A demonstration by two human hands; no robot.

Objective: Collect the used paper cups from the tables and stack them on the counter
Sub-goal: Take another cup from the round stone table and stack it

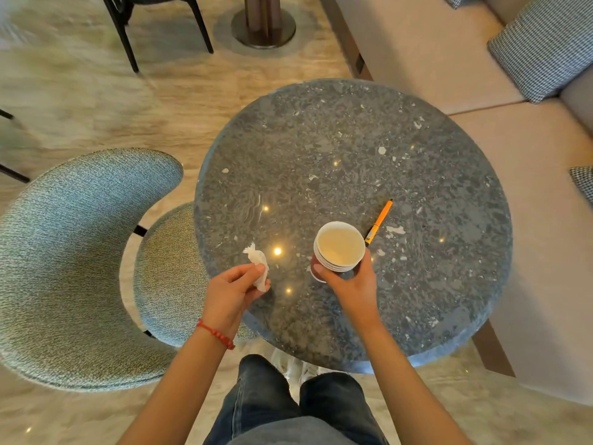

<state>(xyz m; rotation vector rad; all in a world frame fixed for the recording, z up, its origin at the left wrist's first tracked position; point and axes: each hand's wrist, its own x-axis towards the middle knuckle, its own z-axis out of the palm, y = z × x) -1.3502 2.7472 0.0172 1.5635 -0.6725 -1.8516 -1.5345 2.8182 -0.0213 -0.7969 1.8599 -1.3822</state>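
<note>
A stack of several nested paper cups (pixel 339 247), red outside and white inside, is held above the near part of a round dark stone table (pixel 353 149). My right hand (pixel 353 284) grips the stack from below and the side, thumb on its red wall. My left hand (pixel 236 290) pinches a crumpled white napkin (pixel 259 264) over the table's near left edge. The topmost cup looks empty inside.
An orange pen (pixel 379 221) lies on the table just right of the cups. A green upholstered chair (pixel 80 252) stands at the left, tucked to the table. A beige bench (pixel 481 59) with checked cushions runs along the right. Another chair's legs and a table base stand farther back.
</note>
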